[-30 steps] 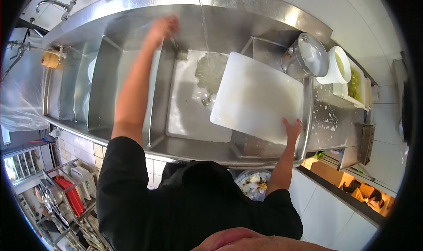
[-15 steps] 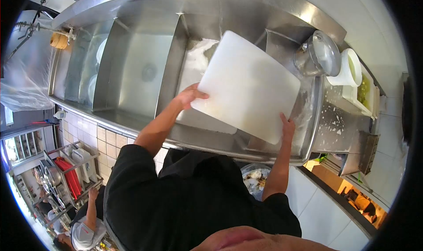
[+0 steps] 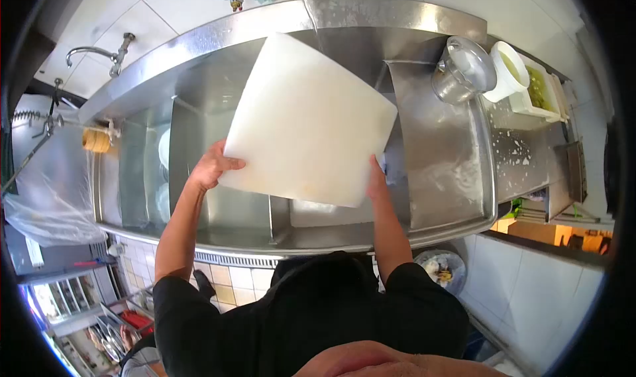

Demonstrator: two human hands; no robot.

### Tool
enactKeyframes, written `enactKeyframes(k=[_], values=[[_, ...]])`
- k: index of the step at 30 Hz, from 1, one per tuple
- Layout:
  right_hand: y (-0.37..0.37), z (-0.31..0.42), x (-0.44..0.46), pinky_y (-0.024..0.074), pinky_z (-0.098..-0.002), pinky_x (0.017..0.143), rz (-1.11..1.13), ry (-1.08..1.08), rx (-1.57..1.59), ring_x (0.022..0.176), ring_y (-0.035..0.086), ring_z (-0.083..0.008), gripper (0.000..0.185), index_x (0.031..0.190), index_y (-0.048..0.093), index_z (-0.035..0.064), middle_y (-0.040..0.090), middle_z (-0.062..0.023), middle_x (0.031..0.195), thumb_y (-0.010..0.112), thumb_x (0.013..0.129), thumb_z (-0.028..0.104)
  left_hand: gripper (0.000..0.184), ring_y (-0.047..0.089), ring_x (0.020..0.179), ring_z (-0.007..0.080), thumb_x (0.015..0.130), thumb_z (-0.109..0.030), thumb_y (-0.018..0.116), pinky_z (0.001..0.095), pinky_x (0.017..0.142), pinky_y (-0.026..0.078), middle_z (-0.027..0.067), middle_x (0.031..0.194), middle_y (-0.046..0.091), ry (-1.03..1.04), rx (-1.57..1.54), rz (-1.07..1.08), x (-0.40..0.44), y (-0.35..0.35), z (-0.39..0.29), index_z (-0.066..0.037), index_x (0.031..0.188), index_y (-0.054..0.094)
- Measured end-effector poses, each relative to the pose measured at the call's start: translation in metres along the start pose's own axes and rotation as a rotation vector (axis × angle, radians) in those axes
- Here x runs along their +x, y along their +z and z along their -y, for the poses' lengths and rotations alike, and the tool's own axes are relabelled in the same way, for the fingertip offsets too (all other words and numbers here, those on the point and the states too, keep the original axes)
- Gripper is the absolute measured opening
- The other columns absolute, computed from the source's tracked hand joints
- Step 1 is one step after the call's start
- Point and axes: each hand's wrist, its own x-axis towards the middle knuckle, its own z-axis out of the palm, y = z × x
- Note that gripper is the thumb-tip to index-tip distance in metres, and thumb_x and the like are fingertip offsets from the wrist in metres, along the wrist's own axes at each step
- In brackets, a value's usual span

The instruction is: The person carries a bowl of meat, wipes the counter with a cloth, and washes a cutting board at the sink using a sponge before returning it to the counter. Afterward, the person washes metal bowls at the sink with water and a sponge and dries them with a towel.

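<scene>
A large white cutting board (image 3: 308, 122) is held up over the stainless steel sink (image 3: 218, 234). My left hand (image 3: 213, 166) grips its lower left corner, thumb on the upper face and fingers hidden beneath. At the lower right edge my right hand (image 3: 376, 177) holds the board, most of its fingers out of sight behind it. Below the board, part of a sink basin with something white at its bottom (image 3: 315, 206) shows. A thin stream of water (image 3: 309, 9) falls behind the board's far edge.
On the right drainboard stand a metal pot (image 3: 456, 79), a white tub (image 3: 509, 72) and a container of green pieces (image 3: 540, 92). A faucet (image 3: 112, 55) is on the back wall. A waste bin (image 3: 440, 271) stands by my right side. Another person (image 3: 142, 360) is at lower left.
The cutting board has moved left across the sink, with both hands still on it. My view has shifted, so more of the back wall and its faucet shows.
</scene>
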Motion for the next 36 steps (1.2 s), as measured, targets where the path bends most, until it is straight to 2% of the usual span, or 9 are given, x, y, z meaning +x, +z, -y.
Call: enactKeyframes(k=[3, 11, 14, 17, 23, 25, 31, 35, 36], values=[[-0.024, -0.006, -0.019, 0.0382, -0.0424, 0.103, 0.271, -0.076, -0.008, 0.118, 0.050, -0.0252, 0.058, 0.133, 0.043, 0.0047, 0.051, -0.0098, 0.131, 0.063, 0.088, 0.034, 0.057, 0.059, 0.100, 0.0208, 0.068, -0.010, 0.073, 0.0334, 0.092, 0.045, 0.0098, 0.110, 0.063, 0.034, 0.222, 0.104, 0.017, -0.020, -0.035, 0.002, 0.120, 0.054], [-0.012, -0.022, -0.030, 0.0416, -0.0448, 0.098, 0.299, -0.156, 0.251, 0.112, 0.055, -0.0280, 0.057, 0.127, 0.049, 0.0059, 0.058, -0.0086, 0.121, 0.073, 0.078, 0.021, 0.061, 0.058, 0.100, 0.0191, 0.076, -0.026, 0.073, 0.0326, 0.086, 0.048, 0.0096, 0.113, 0.062, 0.027, 0.423, 0.410, 0.164, -0.062, -0.110, -0.003, 0.128, 0.050], [-0.012, -0.027, -0.038, 0.0418, -0.0450, 0.098, 0.267, -0.270, 0.294, 0.113, 0.054, -0.0288, 0.055, 0.126, 0.049, 0.0055, 0.058, -0.0096, 0.121, 0.072, 0.078, 0.019, 0.057, 0.059, 0.100, 0.0207, 0.083, -0.024, 0.067, 0.0337, 0.083, 0.050, 0.0106, 0.114, 0.061, 0.106, 0.231, 0.239, 0.193, -0.056, -0.151, -0.001, 0.131, 0.045], [-0.003, -0.012, -0.051, 0.0417, -0.0451, 0.098, 0.235, -0.335, 0.287, 0.114, 0.053, -0.0297, 0.054, 0.126, 0.049, 0.0050, 0.057, -0.0109, 0.121, 0.071, 0.079, 0.017, 0.055, 0.057, 0.107, 0.0234, 0.088, -0.018, 0.060, 0.0374, 0.079, 0.050, 0.0114, 0.124, 0.054, 0.278, 0.071, -0.332, 0.247, -0.055, -0.146, -0.004, 0.136, 0.037], [-0.022, -0.014, -0.043, 0.0417, -0.0443, 0.098, 0.130, -0.194, 0.385, 0.111, 0.054, -0.0302, 0.053, 0.123, 0.051, 0.0026, 0.059, -0.0120, 0.117, 0.072, 0.075, 0.009, 0.031, 0.055, 0.108, 0.0224, 0.085, -0.016, 0.062, 0.0407, 0.086, 0.044, 0.0077, 0.112, 0.058, 0.484, 0.039, -0.351, 0.323, -0.077, -0.129, -0.005, 0.113, 0.054], [-0.027, -0.018, -0.042, 0.0432, -0.0439, 0.097, 0.114, -0.198, 0.375, 0.111, 0.055, -0.0299, 0.053, 0.123, 0.051, 0.0017, 0.059, -0.0121, 0.117, 0.071, 0.075, 0.009, 0.019, 0.057, 0.103, 0.0181, 0.086, -0.016, 0.060, 0.0366, 0.077, 0.044, 0.0048, 0.099, 0.063, 0.539, 0.026, -0.391, 0.327, -0.073, -0.130, -0.005, 0.101, 0.060], [-0.010, -0.013, -0.063, 0.0482, -0.0424, 0.090, 0.090, -0.213, 0.336, 0.106, 0.059, -0.0291, 0.050, 0.122, 0.052, 0.0004, 0.061, -0.0128, 0.114, 0.071, 0.077, 0.009, 0.021, 0.060, 0.094, 0.0178, 0.086, -0.015, 0.059, 0.0372, 0.071, 0.045, 0.0049, 0.096, 0.064, 0.476, 0.019, -0.410, 0.306, -0.074, -0.144, -0.004, 0.104, 0.059], [-0.011, -0.005, -0.050, 0.0491, -0.0421, 0.089, 0.073, -0.195, 0.323, 0.103, 0.060, -0.0278, 0.048, 0.120, 0.053, 0.0005, 0.061, -0.0130, 0.112, 0.071, 0.077, 0.009, 0.042, 0.061, 0.084, 0.0198, 0.086, -0.029, 0.062, 0.0353, 0.076, 0.047, 0.0124, 0.090, 0.066, 0.763, 0.650, -0.798, 0.299, -0.031, -0.109, 0.001, 0.115, 0.055], [-0.003, -0.002, -0.056, 0.0493, -0.0420, 0.089, 0.081, -0.194, 0.323, 0.102, 0.060, -0.0276, 0.048, 0.120, 0.053, 0.0007, 0.061, -0.0129, 0.111, 0.071, 0.076, 0.009, 0.048, 0.062, 0.084, 0.0230, 0.085, -0.038, 0.063, 0.0362, 0.079, 0.047, 0.0158, 0.090, 0.066, 0.554, 0.789, -0.629, 0.288, -0.005, -0.084, 0.003, 0.110, 0.059]])
